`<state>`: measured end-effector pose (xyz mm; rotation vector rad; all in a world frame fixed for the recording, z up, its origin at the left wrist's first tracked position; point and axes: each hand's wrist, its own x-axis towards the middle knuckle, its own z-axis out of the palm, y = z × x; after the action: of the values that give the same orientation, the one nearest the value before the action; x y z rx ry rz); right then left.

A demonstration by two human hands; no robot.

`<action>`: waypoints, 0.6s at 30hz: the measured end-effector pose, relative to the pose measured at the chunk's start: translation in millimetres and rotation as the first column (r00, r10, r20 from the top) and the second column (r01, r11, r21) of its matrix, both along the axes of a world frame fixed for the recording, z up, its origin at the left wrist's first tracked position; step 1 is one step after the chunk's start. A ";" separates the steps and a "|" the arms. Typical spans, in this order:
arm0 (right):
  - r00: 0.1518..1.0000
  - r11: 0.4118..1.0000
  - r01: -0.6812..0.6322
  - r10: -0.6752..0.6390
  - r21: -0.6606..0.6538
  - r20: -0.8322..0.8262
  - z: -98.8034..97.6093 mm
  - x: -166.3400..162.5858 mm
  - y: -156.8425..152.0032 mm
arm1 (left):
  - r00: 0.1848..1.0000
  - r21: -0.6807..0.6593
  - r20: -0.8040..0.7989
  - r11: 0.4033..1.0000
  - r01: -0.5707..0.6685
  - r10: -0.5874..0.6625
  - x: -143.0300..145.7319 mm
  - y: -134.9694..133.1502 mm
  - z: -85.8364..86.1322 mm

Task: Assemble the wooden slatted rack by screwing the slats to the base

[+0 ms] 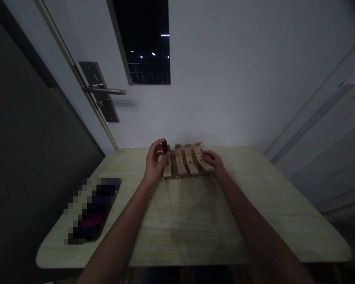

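Observation:
Several light wooden hooks with dark holes and upturned far ends, among them a middle hook, stand side by side on a brownish base at the table's far side. My left hand pinches a small black piece between thumb and fingers, just over the far end of the leftmost hook. Its thumb lies close to that hook. With closed fingers, my right hand grips the right edge of the rightmost hook, which sits slanted compared with the others. The base is partly hidden beneath the hooks.
The pale wood-grain table has rounded front corners. On its left lies a phone, partly pixelated. Behind the table stands a white door with a metal handle and a dark window.

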<state>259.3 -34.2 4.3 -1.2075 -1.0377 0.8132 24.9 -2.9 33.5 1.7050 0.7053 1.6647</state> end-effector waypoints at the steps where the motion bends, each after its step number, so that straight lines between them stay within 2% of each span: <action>1: 1.000 1.000 0.004 -0.004 0.001 0.009 0.4 -0.5 0.1 | 1.000 -0.003 -0.006 1.000 0.005 -0.005 -0.3 -0.5 0.7; 6: 0.998 1.000 0.020 -0.020 -0.002 0.056 2.1 -2.5 0.6 | 0.998 -0.014 -0.047 0.999 0.052 -0.052 -4.6 -4.1 3.4; 13: 0.999 1.000 0.007 -0.007 0.001 0.032 0.4 -1.6 0.9 | 0.987 -0.020 -0.055 0.989 0.148 -0.149 -7.0 -0.8 -0.5; 18: 0.998 1.000 0.010 -0.010 -0.007 0.060 0.0 -1.1 1.5 | 0.999 0.001 -0.033 0.999 0.037 -0.037 -4.7 4.5 -2.1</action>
<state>258.2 -32.7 4.4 -1.2486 -1.0778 0.7772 20.2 1.7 31.5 1.7393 0.6838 1.6157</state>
